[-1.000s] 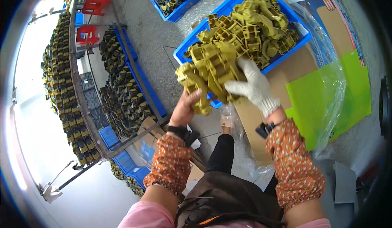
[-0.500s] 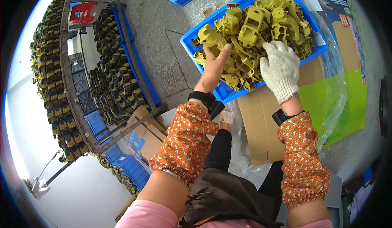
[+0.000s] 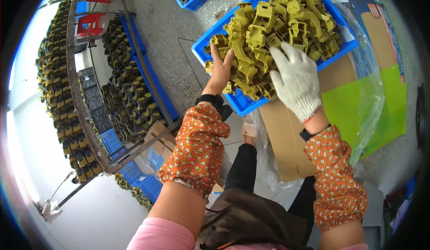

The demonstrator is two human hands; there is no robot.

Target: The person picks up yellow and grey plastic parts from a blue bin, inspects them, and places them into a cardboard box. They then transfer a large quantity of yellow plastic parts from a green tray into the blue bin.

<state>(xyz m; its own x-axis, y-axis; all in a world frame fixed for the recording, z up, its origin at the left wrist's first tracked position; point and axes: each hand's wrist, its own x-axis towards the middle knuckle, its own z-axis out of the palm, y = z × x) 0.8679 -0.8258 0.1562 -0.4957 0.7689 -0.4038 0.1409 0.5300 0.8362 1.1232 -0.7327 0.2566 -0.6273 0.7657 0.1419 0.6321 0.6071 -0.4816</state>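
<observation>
A blue plastic bin [image 3: 243, 106] is heaped with olive-yellow plastic parts [image 3: 257, 33], shaped like toy vehicle bodies. My bare left hand [image 3: 218, 72] rests at the near left side of the heap. Its thumb and a finger are spread and touch the parts, while its other fingers are partly hidden. On the right, my right hand [image 3: 295, 82] wears a white knit glove. Its fingers are apart and reach over the parts at the near right of the pile, with the fingertips against them. Neither hand has a part lifted.
Flattened cardboard [image 3: 286, 138], a lime-green sheet [image 3: 365, 111] and clear plastic film [image 3: 374, 86] lie on the floor by the bin. Another blue bin [image 3: 192, 1] stands beyond. At left, a metal rack [image 3: 76, 84] holds rows of yellow-black parts. Red stools [image 3: 89, 24] stand behind it.
My left hand has slid left and a little nearer along the bin's side. The right one has shifted left and nearer, its fingers now more spread. Parts between them have settled differently.
</observation>
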